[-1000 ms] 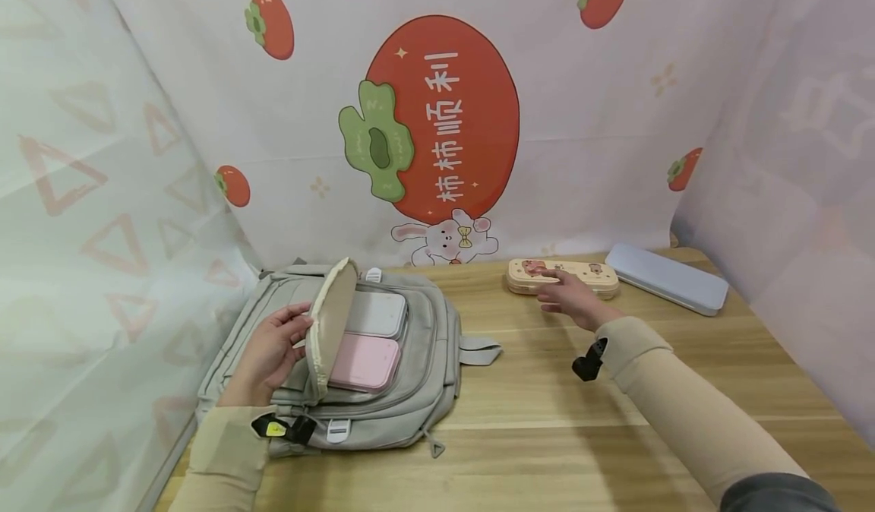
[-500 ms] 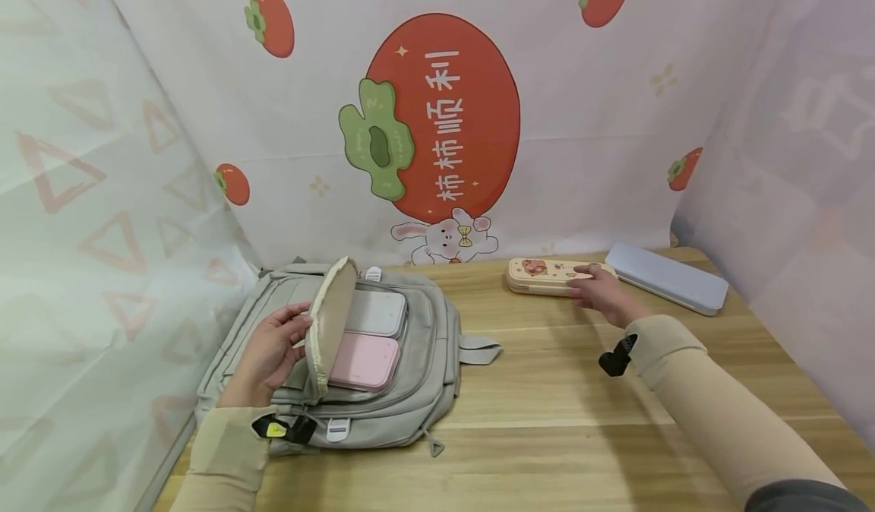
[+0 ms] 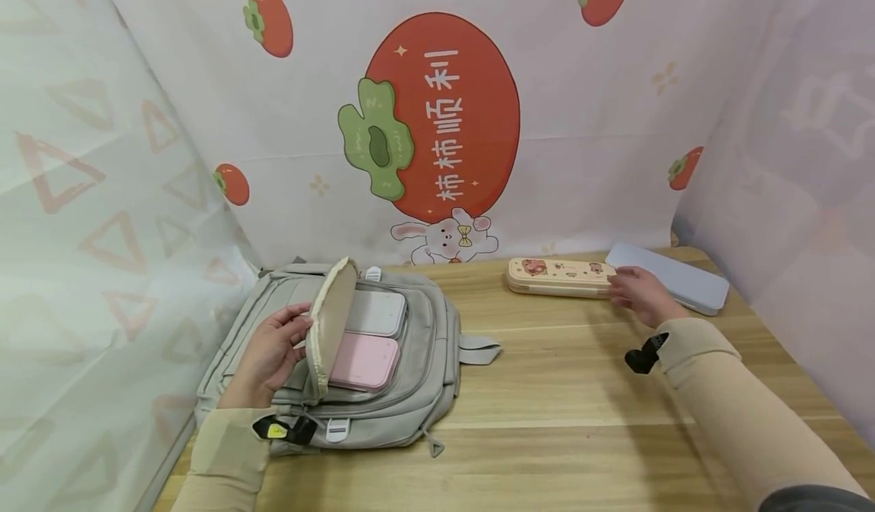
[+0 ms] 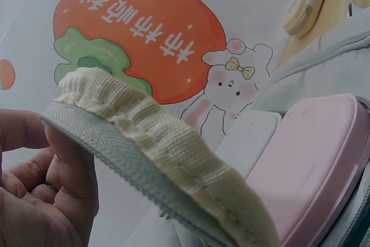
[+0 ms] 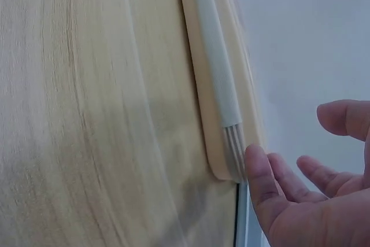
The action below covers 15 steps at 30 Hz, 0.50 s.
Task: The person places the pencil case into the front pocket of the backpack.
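On the left lies a grey backpack (image 3: 417, 421) with its front pocket unzipped. My left hand (image 3: 273, 352) pinches the edge of the pocket flap (image 3: 335, 322) between thumb and fingers and holds it raised. Inside the pocket sit a white case (image 3: 377, 313) and a pink case (image 3: 365, 361), both also seen in the left wrist view. My right hand (image 3: 642, 295) hovers by the right end of a cream pencil case (image 3: 557, 278) with cartoon prints, fingers loosely bent and holding nothing. Behind that hand, partly covered by it, is a light blue case (image 3: 683, 280).
Everything lies on a wooden table (image 3: 547, 421). A white printed cloth (image 3: 588, 185) with persimmons hangs behind it, and more cloth stands at both sides. A grey strap (image 3: 481, 350) sticks out from the backpack's right side.
My right hand has moved rightward along the cream pencil case, from its middle to its right end beside the light blue case. The left hand keeps holding the flap in the same place.
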### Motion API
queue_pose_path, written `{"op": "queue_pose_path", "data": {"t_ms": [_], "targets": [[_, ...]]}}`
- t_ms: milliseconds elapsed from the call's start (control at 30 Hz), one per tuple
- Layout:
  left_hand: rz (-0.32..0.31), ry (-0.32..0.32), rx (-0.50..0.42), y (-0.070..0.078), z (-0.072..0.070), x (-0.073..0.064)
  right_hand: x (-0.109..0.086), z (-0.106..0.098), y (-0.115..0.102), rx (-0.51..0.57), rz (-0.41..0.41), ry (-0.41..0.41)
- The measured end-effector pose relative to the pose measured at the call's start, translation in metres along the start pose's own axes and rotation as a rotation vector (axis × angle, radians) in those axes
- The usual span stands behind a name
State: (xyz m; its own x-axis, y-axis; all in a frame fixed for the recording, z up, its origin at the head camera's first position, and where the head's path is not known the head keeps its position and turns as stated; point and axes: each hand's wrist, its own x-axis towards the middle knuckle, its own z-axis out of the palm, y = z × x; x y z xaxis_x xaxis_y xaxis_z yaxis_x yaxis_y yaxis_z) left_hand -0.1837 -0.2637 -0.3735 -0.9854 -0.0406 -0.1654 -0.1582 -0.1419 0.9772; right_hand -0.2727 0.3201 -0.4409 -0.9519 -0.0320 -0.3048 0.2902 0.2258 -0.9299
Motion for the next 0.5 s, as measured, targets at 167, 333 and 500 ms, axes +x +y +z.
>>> {"op": "queue_pose_path", "data": {"t_ms": [167,333,500], "targets": [[-0.003,0.002,0.002,0.000,0.001,-0.001,0.000,-0.001,0.008,-0.048,0.035,0.080],[-0.007,0.010,0.010,0.000,0.002,-0.002,0.006,0.000,0.012,-0.086,0.089,0.141],[-0.001,0.020,0.044,-0.002,0.002,0.000,0.013,0.005,0.015,-0.112,0.149,0.173]]}}
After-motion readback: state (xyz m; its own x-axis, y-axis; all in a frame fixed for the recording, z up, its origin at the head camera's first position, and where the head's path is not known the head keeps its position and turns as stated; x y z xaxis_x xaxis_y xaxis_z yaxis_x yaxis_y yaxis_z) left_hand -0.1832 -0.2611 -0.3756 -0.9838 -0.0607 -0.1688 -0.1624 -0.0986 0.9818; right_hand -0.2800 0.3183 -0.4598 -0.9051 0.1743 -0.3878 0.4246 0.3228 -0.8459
